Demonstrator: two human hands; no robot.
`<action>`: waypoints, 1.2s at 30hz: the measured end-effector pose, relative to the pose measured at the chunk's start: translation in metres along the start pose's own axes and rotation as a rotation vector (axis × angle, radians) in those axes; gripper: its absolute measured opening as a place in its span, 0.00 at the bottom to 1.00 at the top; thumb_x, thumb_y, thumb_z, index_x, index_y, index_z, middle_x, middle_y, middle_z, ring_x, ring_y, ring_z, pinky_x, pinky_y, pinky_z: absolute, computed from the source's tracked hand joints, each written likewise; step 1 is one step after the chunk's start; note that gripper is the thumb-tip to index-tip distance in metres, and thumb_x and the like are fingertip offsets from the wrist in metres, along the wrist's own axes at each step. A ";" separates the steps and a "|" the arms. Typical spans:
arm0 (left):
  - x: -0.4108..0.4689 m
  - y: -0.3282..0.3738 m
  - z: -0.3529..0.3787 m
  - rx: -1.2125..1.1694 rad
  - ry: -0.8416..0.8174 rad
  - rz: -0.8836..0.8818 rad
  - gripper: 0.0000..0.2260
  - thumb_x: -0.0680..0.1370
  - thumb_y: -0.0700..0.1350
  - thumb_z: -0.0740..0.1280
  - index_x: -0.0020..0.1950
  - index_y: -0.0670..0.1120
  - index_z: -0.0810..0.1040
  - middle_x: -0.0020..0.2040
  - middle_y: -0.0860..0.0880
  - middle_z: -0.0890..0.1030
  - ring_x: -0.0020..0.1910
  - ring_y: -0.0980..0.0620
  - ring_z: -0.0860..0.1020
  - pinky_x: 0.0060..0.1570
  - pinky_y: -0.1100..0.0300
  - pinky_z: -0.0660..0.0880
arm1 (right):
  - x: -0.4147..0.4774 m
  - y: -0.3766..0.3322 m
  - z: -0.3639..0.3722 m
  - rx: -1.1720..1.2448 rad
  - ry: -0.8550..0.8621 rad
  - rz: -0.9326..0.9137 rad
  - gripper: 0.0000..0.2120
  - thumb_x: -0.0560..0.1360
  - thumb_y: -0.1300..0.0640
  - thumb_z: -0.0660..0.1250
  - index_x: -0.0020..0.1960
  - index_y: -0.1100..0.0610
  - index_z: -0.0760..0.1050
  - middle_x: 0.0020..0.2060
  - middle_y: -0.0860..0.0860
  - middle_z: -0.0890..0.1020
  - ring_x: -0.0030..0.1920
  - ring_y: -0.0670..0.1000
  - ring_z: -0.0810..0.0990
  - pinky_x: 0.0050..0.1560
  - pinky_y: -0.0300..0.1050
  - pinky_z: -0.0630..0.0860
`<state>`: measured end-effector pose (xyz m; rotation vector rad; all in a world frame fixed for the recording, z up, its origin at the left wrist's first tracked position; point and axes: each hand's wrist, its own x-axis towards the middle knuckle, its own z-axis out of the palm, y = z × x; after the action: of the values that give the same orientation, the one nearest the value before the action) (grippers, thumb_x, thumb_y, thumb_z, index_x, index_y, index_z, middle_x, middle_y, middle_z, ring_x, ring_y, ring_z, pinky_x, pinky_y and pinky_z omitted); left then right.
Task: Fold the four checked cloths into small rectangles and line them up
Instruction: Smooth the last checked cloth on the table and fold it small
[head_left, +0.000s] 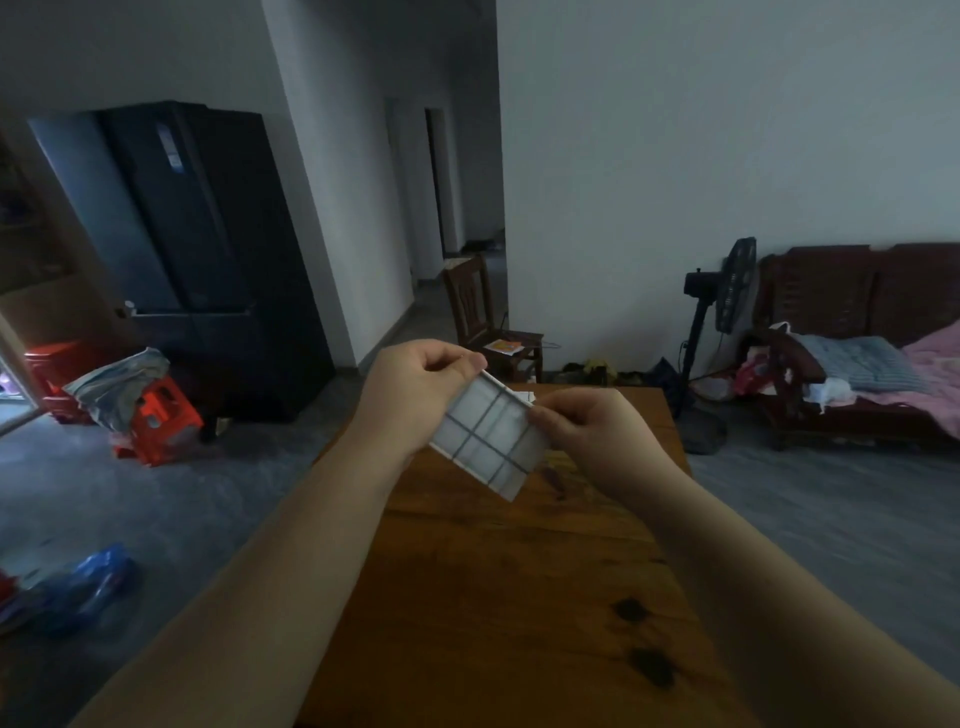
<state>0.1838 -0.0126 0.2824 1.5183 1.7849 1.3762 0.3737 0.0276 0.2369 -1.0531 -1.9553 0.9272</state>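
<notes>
A white cloth with dark checked lines (485, 439) is held in the air above the far half of the wooden table (498, 597), folded into a small rectangle. My left hand (415, 389) pinches its upper left corner. My right hand (587, 428) grips its right edge. Behind the held cloth, a bit of something white (525, 397) shows on the table's far end; I cannot tell whether it is another cloth. No other checked cloths are visible.
A wooden chair (488, 317) stands beyond the table's far edge. A standing fan (722, 322) and a dark wooden sofa with bedding (857, 353) are to the right. Red plastic stools (156, 415) and a dark fridge (208, 249) are to the left.
</notes>
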 end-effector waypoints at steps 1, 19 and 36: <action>0.001 -0.002 -0.003 -0.015 0.018 -0.018 0.06 0.78 0.53 0.71 0.50 0.53 0.85 0.48 0.55 0.82 0.50 0.54 0.79 0.55 0.48 0.79 | 0.000 0.002 0.000 -0.004 -0.003 -0.005 0.07 0.81 0.53 0.65 0.49 0.44 0.81 0.43 0.44 0.85 0.45 0.42 0.83 0.48 0.39 0.80; -0.026 -0.069 -0.050 0.152 0.042 -0.185 0.07 0.79 0.54 0.71 0.52 0.54 0.85 0.51 0.57 0.84 0.55 0.58 0.79 0.54 0.58 0.74 | 0.037 -0.026 0.101 -0.023 -0.298 -0.049 0.07 0.81 0.46 0.62 0.50 0.44 0.79 0.42 0.42 0.82 0.43 0.39 0.80 0.39 0.34 0.73; -0.104 -0.227 -0.302 -0.018 0.508 -0.430 0.04 0.78 0.48 0.74 0.44 0.51 0.87 0.37 0.56 0.85 0.39 0.60 0.82 0.42 0.60 0.77 | 0.051 -0.109 0.343 -0.083 -0.459 -0.074 0.07 0.81 0.50 0.64 0.48 0.45 0.80 0.42 0.43 0.83 0.38 0.38 0.81 0.39 0.40 0.79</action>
<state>-0.1402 -0.2103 0.1853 0.7350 2.2147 1.6263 0.0253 -0.0582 0.1756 -0.8572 -2.4068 1.1287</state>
